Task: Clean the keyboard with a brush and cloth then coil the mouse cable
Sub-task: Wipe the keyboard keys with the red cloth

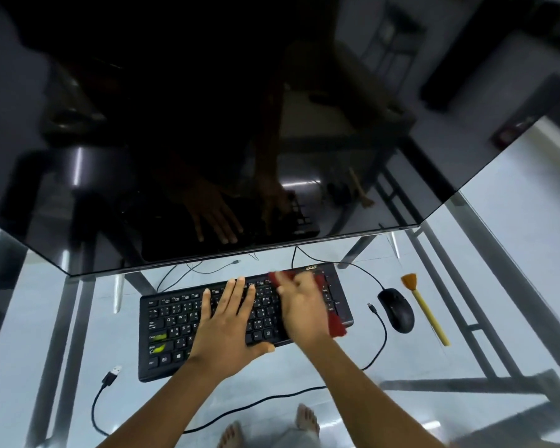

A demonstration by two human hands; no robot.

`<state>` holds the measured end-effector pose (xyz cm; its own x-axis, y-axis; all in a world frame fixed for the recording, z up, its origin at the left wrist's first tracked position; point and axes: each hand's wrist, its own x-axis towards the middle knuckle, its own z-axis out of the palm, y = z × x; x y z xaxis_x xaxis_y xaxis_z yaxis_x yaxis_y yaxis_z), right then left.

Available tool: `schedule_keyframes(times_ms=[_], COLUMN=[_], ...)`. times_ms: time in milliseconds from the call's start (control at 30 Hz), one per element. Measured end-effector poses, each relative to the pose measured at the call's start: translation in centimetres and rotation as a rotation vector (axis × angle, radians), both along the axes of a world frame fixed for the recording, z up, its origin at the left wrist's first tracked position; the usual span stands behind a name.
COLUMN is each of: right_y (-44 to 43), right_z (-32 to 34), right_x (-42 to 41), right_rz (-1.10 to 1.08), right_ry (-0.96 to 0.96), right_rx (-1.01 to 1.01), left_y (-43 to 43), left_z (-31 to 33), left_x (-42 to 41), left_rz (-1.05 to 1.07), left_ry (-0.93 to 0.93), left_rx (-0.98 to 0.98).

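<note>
A black keyboard (172, 321) lies on the glass desk below the monitor. My left hand (227, 318) rests flat on its middle keys, fingers spread. Over the right end of the keyboard, my right hand (299, 305) presses a dark red cloth (337, 323), which shows at its far and near sides; the hand is motion-blurred. A black mouse (396, 310) sits to the right of the keyboard, its black cable (383, 337) looping loosely toward the front. Further right lies a brush (425, 310) with a yellow handle and orange bristles, touched by neither hand.
A large dark monitor (175, 124) overhangs the back of the glass desk (304, 367), reflecting my hands. A loose USB plug (112, 376) and cable lie at the front left. Thin cables run behind the keyboard. Metal frame bars and my bare feet show through the glass.
</note>
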<state>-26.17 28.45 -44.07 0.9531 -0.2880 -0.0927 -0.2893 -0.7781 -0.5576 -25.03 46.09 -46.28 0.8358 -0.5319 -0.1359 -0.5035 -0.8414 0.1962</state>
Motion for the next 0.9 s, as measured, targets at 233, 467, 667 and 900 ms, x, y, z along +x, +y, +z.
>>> schedule_keyframes(times_ms=[233,467,667,900], right_y=[-6.4,-2.4,-3.9,-6.3], right_z=[1.1,1.8,1.8,-0.1], right_x=[0.5,-1.8,-3.4,-6.1], right_rz=[-0.363,0.236,-0.078,-0.177], right_ry=[0.027,-0.047,-0.065,-0.116], right_rx=[-0.059,-0.158,0.005,-0.157], left_y=[0.0,0.1,0.3,0.2], left_z=[0.2,0.7,0.9,1.3], left_x=[0.1,0.3,0.0,0.3], left_rz=[-0.009,-0.013,0.002,0.015], left_ry=[0.003,0.036,0.05,0.089], left_rx=[0.019,-0.011,-0.027,-0.043])
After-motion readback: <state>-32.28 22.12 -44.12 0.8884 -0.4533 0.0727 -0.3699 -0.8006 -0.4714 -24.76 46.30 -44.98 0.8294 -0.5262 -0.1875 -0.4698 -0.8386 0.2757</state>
